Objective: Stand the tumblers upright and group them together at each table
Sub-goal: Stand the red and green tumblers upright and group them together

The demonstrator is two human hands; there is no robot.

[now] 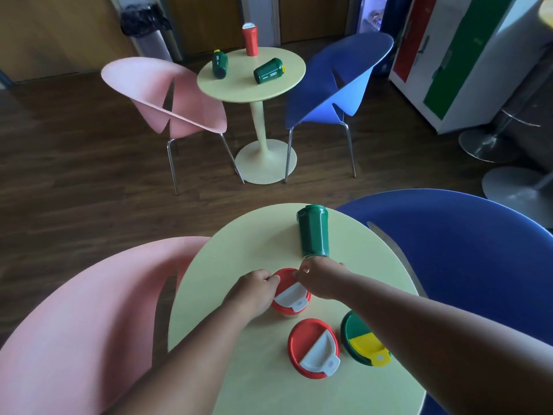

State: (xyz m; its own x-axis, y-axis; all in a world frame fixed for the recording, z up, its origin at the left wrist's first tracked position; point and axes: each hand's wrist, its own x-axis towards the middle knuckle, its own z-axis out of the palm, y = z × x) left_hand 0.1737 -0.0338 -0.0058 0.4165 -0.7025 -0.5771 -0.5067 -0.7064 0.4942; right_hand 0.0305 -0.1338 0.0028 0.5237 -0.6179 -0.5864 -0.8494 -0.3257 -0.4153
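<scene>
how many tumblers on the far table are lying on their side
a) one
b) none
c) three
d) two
d: on the far table the two green tumblers, left one and right one, lie on their sides, while only the red tumbler at the back stands upright.

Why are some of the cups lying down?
They have tipped over. On the near table one green tumbler lies on its side beside three upright ones. On the far table two green tumblers lie flat, and only the red tumbler stands.
</scene>
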